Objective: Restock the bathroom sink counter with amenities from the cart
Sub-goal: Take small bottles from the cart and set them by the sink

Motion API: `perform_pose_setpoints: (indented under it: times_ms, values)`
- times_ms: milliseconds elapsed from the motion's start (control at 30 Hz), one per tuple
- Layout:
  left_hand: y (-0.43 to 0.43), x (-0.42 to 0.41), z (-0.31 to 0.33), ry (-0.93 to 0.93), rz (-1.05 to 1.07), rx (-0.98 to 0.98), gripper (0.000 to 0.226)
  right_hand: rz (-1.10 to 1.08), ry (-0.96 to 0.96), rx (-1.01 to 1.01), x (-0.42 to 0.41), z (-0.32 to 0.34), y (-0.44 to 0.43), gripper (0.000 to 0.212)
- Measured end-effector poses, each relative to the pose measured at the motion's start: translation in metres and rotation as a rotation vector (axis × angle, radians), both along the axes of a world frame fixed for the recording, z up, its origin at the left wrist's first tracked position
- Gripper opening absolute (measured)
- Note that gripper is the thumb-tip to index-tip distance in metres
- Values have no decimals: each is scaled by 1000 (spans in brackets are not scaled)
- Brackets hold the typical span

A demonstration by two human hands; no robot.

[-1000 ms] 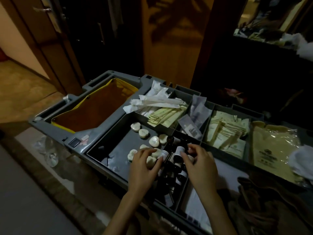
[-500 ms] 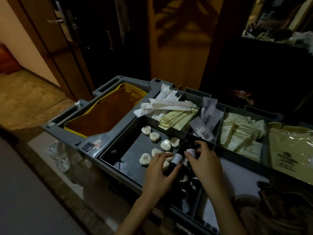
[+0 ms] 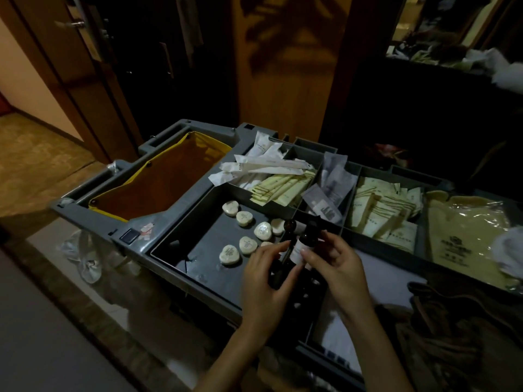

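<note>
A grey housekeeping cart stands in front of me with its top trays full of amenities. My left hand grips a small dark bottle with a white label, lifted just above the narrow bottle compartment. My right hand pinches the same bottle from the right side. A second dark bottle stands just behind it. More dark bottles lie below my hands, mostly hidden. Several wrapped heart-shaped soaps lie in the flat tray to the left.
White sachets, cream sachets, grey packets and cream packets fill the rear compartments. A plastic-wrapped pouch lies at right, a yellow-rimmed bag at left. Wooden doors stand behind the cart.
Both hands rose out of the bottle compartment with one labelled bottle held between them. The view shifted left and down, so the cart sits further right in the frame.
</note>
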State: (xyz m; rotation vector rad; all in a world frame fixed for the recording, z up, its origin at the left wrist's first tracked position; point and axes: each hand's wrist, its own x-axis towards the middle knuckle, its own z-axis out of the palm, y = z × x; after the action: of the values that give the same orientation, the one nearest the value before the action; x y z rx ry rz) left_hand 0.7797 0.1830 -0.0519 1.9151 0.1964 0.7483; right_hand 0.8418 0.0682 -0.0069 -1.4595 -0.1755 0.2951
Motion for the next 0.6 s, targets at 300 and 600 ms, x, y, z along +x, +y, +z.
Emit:
perform_pose_setpoints:
  times_ms: [300,600]
  values:
    - [1,-7,6,66,-200,-281,30,141,101,73,-5,-7,-12,40]
    - [3,-6,7,80,-140,-405,27,101,-35,-32,-2,-13,-7,29]
